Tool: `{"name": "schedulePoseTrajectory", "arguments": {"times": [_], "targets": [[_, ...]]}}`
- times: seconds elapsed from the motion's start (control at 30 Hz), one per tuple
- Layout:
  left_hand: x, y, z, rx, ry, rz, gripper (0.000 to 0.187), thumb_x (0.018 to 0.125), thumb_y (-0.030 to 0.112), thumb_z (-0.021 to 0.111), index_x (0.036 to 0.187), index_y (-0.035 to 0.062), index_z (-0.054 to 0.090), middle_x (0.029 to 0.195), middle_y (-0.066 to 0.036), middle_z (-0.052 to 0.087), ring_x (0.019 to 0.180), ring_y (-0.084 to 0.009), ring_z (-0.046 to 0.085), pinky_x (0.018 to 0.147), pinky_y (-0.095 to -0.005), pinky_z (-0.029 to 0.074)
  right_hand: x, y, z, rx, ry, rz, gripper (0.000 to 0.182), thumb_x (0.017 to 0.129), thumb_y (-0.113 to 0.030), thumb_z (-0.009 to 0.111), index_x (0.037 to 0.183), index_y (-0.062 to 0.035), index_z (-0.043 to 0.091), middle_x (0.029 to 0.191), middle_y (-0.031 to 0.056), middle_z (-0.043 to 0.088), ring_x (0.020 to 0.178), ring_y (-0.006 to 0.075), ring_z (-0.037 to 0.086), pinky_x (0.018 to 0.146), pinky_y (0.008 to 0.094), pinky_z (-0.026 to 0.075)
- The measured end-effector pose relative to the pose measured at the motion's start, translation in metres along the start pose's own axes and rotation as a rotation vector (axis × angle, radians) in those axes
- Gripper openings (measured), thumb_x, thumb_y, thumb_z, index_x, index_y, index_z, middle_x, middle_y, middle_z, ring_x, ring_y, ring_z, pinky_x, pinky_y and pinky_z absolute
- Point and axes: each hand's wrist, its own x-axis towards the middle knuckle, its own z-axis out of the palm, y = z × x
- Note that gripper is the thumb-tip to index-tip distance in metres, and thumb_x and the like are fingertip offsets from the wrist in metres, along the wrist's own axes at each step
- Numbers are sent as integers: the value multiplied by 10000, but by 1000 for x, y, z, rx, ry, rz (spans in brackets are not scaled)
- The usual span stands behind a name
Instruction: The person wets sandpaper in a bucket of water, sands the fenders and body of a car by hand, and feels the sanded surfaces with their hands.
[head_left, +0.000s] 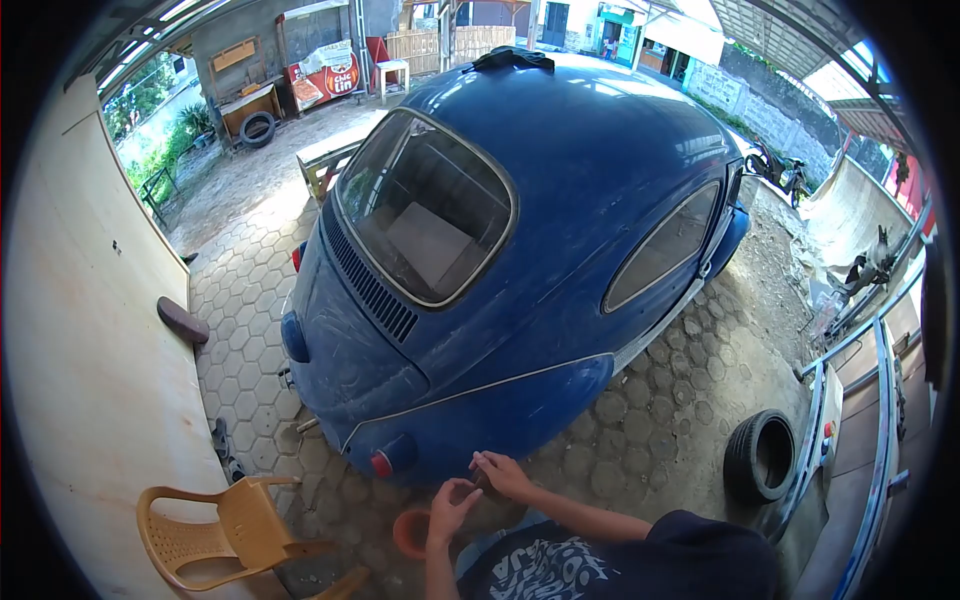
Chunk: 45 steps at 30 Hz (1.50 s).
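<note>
Both of my hands meet low in the middle of the view, in front of the rear fender of a blue car [480, 340]. My left hand [452, 505] has its fingers curled, and my right hand [503, 474] reaches in from the right with fingers pressed together. A small dark thing seems to lie between them, too small to name. Just beyond my hands is the car's red tail light [381, 463]. An orange bucket [411, 533] stands below, partly hidden by my left forearm.
A tan plastic chair [235, 525] is at the lower left, near shoes [222, 440] on the paving. A loose tire [760, 456] stands at the right beside a metal frame [880, 440]. A pale wall panel [90, 340] runs along the left.
</note>
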Motion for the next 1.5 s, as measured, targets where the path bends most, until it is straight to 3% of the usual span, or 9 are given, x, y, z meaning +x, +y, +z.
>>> {"name": "schedulePoseTrajectory", "arguments": {"times": [0.27, 0.47, 0.57, 0.67, 0.83, 0.97, 1.07, 1.23, 1.5], "targets": [[-15, 33, -22, -29, -103, -171, 193, 926, 164, 737, 1020, 9, 670, 876, -32, 680, 798, -122, 651, 755, -268, 505, -14, -4, 24, 40, -67, 38, 404, 1060, -392, 479, 1047, -32, 663, 972, 78, 667, 945, 176, 598, 880, 327, 462], [-5, 26, -16, 173, 1, -42, 222, 948, 218, 720, 926, -2, 700, 842, -23, 695, 772, -66, 596, 721, -239, 477, -28, -33, 14, -75, -145, 20, 421, 1030, -429, 525, 1183, -39, 567, 1003, 125, 677, 998, 225, 645, 897, 361, 479], [3, 14, -10, 114, 6, -55, 202, 964, 211, 695, 975, 13, 734, 878, -18, 704, 789, -66, 594, 725, -238, 475, -25, -35, 8, -75, -101, -81, 420, 1021, -426, 542, 1162, -31, 549, 977, 135, 671, 952, 234, 652, 866, 366, 489], [12, -6, -11, -205, -35, -163, 197, 975, 181, 670, 1067, 23, 744, 933, -20, 712, 855, -77, 612, 763, -239, 478, -20, -30, 4, -59, -75, -113, 400, 1022, -410, 547, 1120, -23, 555, 943, 129, 656, 903, 225, 640, 843, 357, 490], [9, 39, 5, -162, -42, -144, 277, 980, 150, 653, 1210, -2, 675, 1100, -53, 699, 978, -116, 634, 830, -246, 482, -3, -10, -4, -8, -106, -64, 380, 1019, -400, 558, 1107, -32, 575, 982, 83, 637, 915, 178, 599, 848, 325, 474], [16, 56, 29, -168, 94, -57, 285, 952, 64, 673, 1221, -29, 653, 1161, -64, 676, 1072, -152, 640, 939, -270, 487, 27, -1, -26, 336, -351, 30, 355, 1012, -388, 569, 1156, -64, 593, 1088, 24, 628, 1028, 144, 581, 890, 302, 463], [34, 29, 36, -197, 219, 35, 286, 942, 74, 693, 1212, -5, 641, 1139, -83, 689, 1097, -165, 638, 934, -280, 500, 40, -19, -55, 603, -583, 189, 423, 996, -409, 586, 1264, -82, 595, 1143, 11, 622, 1094, 136, 568, 916, 301, 463], [43, 42, 73, -313, 349, 53, 278, 935, 80, 708, 1178, 0, 599, 1148, -81, 638, 1078, -185, 641, 921, -293, 515, 38, -28, -83, 427, -611, 301, 603, 953, -482, 636, 1412, -102, 547, 1242, 23, 594, 1100, 152, 581, 881, 307, 490], [67, 8, 114, -181, 538, 111, 346, 896, 113, 759, 1162, 28, 556, 1198, -95, 581, 1002, -177, 661, 863, -287, 531, 54, 4, -106, -8, -444, -127, 492, 988, -439, 614, 1247, -21, 629, 1117, 79, 585, 1009, 184, 610, 796, 342, 514]]}}
